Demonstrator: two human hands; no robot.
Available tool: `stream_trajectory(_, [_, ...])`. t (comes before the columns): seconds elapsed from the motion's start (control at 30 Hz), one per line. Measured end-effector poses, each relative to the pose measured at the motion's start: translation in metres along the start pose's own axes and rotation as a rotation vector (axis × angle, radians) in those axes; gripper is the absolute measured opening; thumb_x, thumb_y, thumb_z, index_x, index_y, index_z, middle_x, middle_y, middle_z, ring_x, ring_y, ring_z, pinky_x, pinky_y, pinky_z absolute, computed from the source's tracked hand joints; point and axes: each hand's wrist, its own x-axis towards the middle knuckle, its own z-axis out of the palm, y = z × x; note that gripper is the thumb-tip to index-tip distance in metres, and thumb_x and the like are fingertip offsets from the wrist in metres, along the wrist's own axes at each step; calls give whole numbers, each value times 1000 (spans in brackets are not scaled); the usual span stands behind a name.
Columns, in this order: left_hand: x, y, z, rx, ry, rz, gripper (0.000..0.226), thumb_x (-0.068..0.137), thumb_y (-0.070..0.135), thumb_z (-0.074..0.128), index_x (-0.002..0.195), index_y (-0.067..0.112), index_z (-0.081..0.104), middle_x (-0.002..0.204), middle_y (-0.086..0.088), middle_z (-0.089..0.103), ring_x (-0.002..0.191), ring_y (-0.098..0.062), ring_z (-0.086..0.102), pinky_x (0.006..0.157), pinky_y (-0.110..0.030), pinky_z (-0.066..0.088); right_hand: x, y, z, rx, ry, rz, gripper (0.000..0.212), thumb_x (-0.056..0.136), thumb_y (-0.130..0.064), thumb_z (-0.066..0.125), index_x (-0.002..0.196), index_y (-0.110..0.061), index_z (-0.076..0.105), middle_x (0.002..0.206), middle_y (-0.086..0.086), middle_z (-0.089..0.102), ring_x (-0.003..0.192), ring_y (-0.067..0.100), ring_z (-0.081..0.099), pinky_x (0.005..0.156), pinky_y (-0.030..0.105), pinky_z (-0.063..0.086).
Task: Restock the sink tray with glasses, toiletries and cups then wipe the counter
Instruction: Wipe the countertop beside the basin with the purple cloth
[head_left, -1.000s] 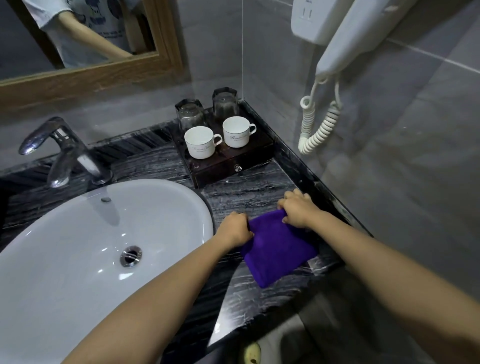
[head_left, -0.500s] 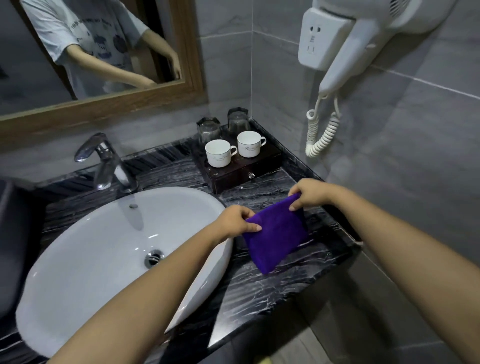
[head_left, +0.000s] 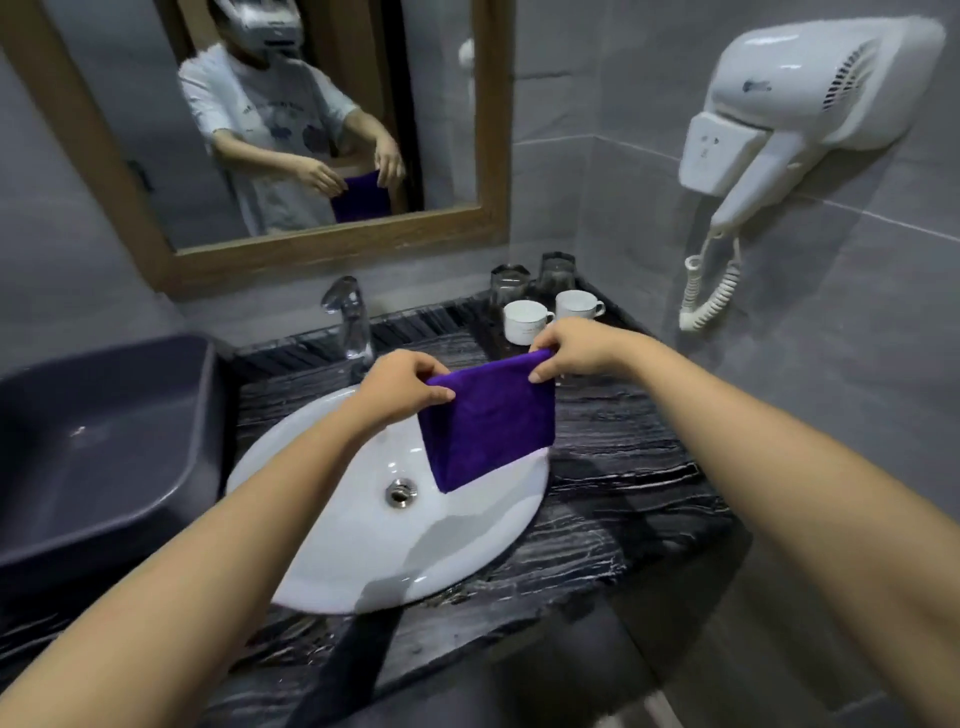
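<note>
A folded purple cloth (head_left: 488, 426) hangs in the air over the right side of the white sink (head_left: 363, 545). My left hand (head_left: 400, 387) pinches its upper left corner and my right hand (head_left: 569, 348) pinches its upper right corner. Behind my hands, at the back right of the dark marble counter (head_left: 623, 467), stands a dark tray (head_left: 488, 338) with two white cups (head_left: 524, 319) and two upturned glasses (head_left: 509, 286). My right hand hides the tray's front.
A chrome tap (head_left: 348, 317) rises behind the sink. A dark grey bin (head_left: 98, 441) stands on the left. A wood-framed mirror (head_left: 322, 249) hangs above, and a white wall hairdryer (head_left: 789, 109) with a coiled cord is on the right wall.
Both hands have lifted the purple cloth off the counter and carried it left, so it hangs over the sink. My view has tilted upward.
</note>
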Motion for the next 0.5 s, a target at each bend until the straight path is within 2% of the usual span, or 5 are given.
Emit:
stream_trajectory(0.07, [-22, -14, -25, 71, 39, -21, 18, 76, 16, 71, 94, 15, 73, 82, 2, 65, 78, -11, 55, 57, -18, 34, 10, -31, 4, -51, -21, -68, 7, 81, -21, 70, 84, -15, 68, 59, -6, 56, 58, 11, 52, 44, 9, 36])
stream_trajectory(0.17, [-62, -37, -59, 130, 99, -104, 20, 75, 17, 73, 95, 16, 73, 91, -2, 69, 82, -12, 57, 70, -21, 39, 28, -79, 16, -131, -48, -210, 13, 79, -22, 71, 88, -13, 70, 62, -6, 59, 64, 12, 53, 53, 12, 38])
stream_trajectory(0.3, [-121, -72, -93, 175, 229, -222, 20, 76, 15, 72, 96, 14, 72, 96, -3, 73, 84, -13, 60, 73, -20, 43, 51, -143, 44, -128, -131, -394, 5, 80, -23, 70, 81, -18, 69, 72, -3, 64, 68, 11, 56, 58, 21, 41])
stream_trajectory(0.43, [-180, -103, -112, 222, 365, -347, 21, 76, 14, 71, 98, 13, 72, 96, -3, 73, 88, -15, 63, 78, -22, 45, 57, -199, 83, -63, -185, -542, 8, 80, -23, 69, 73, -25, 65, 64, -9, 61, 62, 6, 55, 55, 17, 43])
stream_trajectory(0.5, [-208, -116, -117, 213, 416, -418, 21, 76, 13, 72, 98, 14, 72, 93, 0, 71, 84, -12, 61, 75, -21, 42, 55, -223, 103, -52, -215, -600, 11, 80, -21, 70, 72, -24, 64, 60, -9, 57, 58, 5, 53, 48, 7, 40])
